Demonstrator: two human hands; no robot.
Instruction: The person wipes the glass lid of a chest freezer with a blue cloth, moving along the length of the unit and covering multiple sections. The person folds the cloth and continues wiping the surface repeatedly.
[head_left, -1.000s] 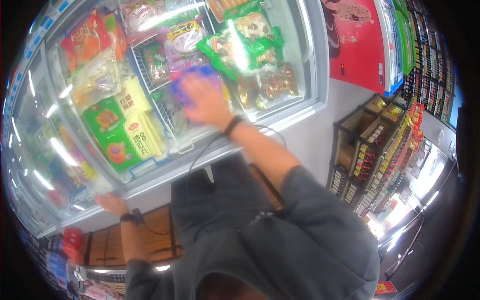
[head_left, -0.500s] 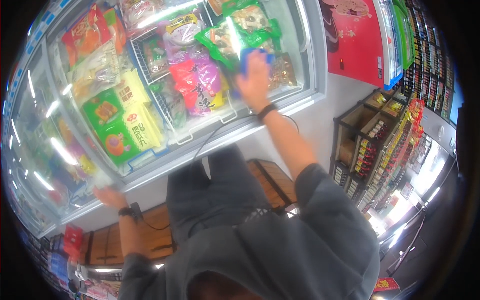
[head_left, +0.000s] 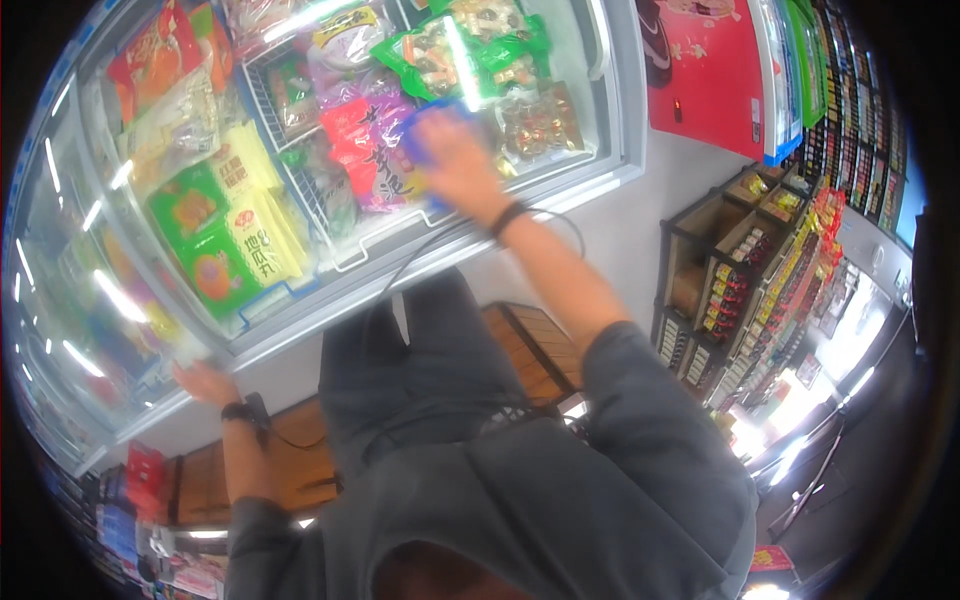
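My right hand (head_left: 462, 172) presses a blue cloth (head_left: 412, 140) against the glass lid of a chest freezer (head_left: 440, 238). Both are a little blurred, and the fingers cover part of the cloth. Beneath the glass there, a red and purple bag (head_left: 368, 160) is partly hidden by the hand. My left hand (head_left: 207, 383) rests on the freezer's front edge at the lower left, its fingers stretched out and holding nothing. A dark band circles each wrist.
Under the glass lie green-edged bags (head_left: 430, 62), green and cream packs (head_left: 215, 270) and a wire basket (head_left: 290, 150). A thin black cable (head_left: 405, 265) loops by the front rim. A red panel (head_left: 705, 85) and a stocked shelf (head_left: 690, 285) stand to the right.
My right hand has slid left across the glass with the blue cloth, from over the green-edged bag to the red and purple one. My left hand stays at the front edge.
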